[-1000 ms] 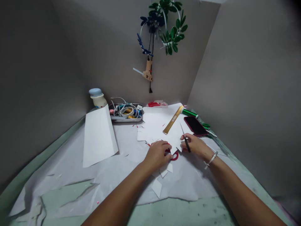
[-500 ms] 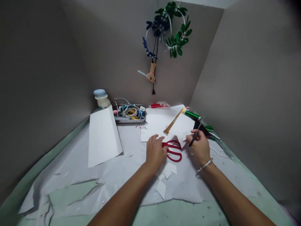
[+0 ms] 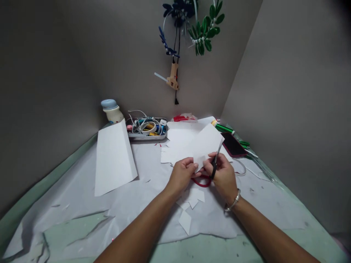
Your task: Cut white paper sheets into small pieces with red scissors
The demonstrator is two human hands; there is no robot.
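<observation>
Between the fingers of my left hand (image 3: pixel 181 173) is the lower edge of a white sheet of paper (image 3: pixel 205 142). My right hand (image 3: pixel 223 177) is closed around small black-handled scissors (image 3: pixel 214 168), whose blades point up and away, beside the sheet. The right fingertips are also close to the paper's lower edge; whether they pinch it is hard to see. Under the hands lie red-handled scissors (image 3: pixel 201 182), mostly covered. Several white paper cut-outs (image 3: pixel 185 221) lie nearer to me on the table covering.
A folded white sheet (image 3: pixel 113 160) stands at left, near a jar with a blue lid (image 3: pixel 112 110). Behind are a metal tray (image 3: pixel 146 138) of tapes and cords and a red packet (image 3: pixel 183 117). A phone (image 3: pixel 234 144) lies right; a glue gun (image 3: pixel 173 76) hangs on the wall.
My left hand has moved from the red scissors to the white sheet. My right hand has shifted slightly left, bringing the sheet over the gold strip, which no longer shows. The view has tipped down.
</observation>
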